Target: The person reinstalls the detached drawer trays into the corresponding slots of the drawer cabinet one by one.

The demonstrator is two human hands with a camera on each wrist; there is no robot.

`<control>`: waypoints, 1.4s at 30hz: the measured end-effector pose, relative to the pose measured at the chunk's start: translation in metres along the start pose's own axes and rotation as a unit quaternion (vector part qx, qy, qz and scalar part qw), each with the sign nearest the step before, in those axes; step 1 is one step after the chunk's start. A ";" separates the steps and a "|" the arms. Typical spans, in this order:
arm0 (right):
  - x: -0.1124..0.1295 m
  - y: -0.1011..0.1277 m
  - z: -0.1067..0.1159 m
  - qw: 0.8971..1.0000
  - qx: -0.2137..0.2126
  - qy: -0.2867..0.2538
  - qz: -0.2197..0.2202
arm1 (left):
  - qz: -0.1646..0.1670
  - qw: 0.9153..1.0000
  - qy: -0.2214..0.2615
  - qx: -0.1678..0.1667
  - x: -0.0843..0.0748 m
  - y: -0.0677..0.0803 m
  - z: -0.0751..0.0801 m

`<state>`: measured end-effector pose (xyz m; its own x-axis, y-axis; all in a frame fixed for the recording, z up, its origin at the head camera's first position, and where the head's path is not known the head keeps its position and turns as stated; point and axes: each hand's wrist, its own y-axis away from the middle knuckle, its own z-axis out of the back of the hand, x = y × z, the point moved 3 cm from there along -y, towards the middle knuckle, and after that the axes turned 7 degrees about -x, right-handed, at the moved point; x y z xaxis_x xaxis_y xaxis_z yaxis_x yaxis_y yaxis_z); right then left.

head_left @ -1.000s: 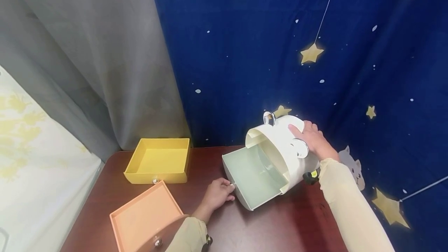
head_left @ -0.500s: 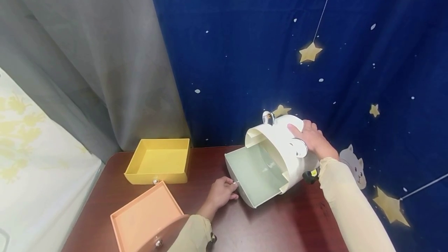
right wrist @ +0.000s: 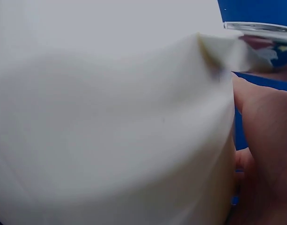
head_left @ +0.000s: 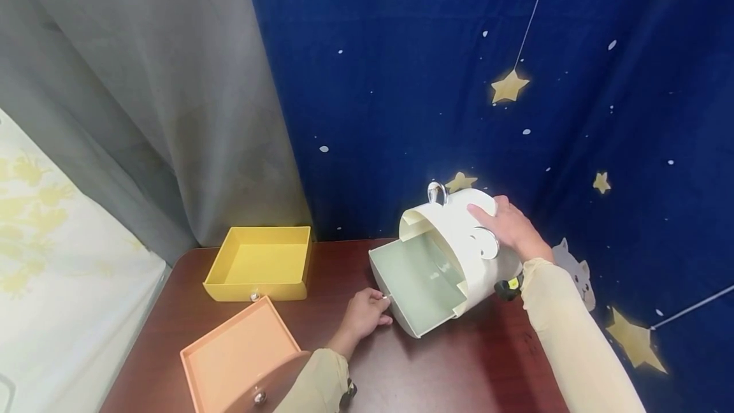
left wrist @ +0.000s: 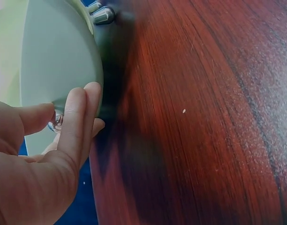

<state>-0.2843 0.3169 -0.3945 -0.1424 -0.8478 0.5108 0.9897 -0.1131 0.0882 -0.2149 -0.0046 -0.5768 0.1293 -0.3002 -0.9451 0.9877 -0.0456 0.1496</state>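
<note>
In the head view a pale green drawer (head_left: 408, 285) sticks partway out of a white rounded storage case (head_left: 467, 215). My left hand (head_left: 362, 314) is at the drawer's front, and the left wrist view shows its thumb and fingers pinching the small silver knob (left wrist: 57, 121). Two fingers lie straight along the green front panel (left wrist: 59, 61). My right hand (head_left: 513, 225) grips the top back of the case beside one of its two silver rings (head_left: 486, 243). White casing fills most of the right wrist view, with part of the right hand (right wrist: 265, 131) at its edge.
A yellow drawer (head_left: 269, 260) stands at the table's back left. Nearer, an orange drawer (head_left: 237, 349) lies angled, partly behind the left sleeve (head_left: 318, 381). Small metal feet (left wrist: 103, 15) show under the case. A blue star-patterned curtain (head_left: 401, 113) hangs behind the dark red table (head_left: 413, 375).
The green drawer has slid slightly right, a little deeper into the white case, with my left hand following on its knob. The case has shifted slightly left under my right hand.
</note>
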 end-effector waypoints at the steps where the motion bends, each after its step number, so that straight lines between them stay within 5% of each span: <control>1: 0.001 0.000 0.000 1.000 -0.001 0.002 0.002 | 0.000 1.000 0.002 0.000 0.000 0.000 -0.001; 23: 0.000 0.002 -0.001 1.000 -0.016 0.000 0.006 | 0.000 1.000 0.011 -0.022 -0.006 -0.011 -0.028; 42: 0.001 -0.004 -0.007 0.999 -0.033 0.006 0.013 | -0.009 0.999 0.021 -0.030 -0.004 -0.014 -0.036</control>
<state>-0.2882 0.3125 -0.4002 -0.1165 -0.8574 0.5012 0.9921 -0.1239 0.0185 -0.2265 0.0318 -0.5852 0.1143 -0.2597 -0.9589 0.9932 0.0073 0.1164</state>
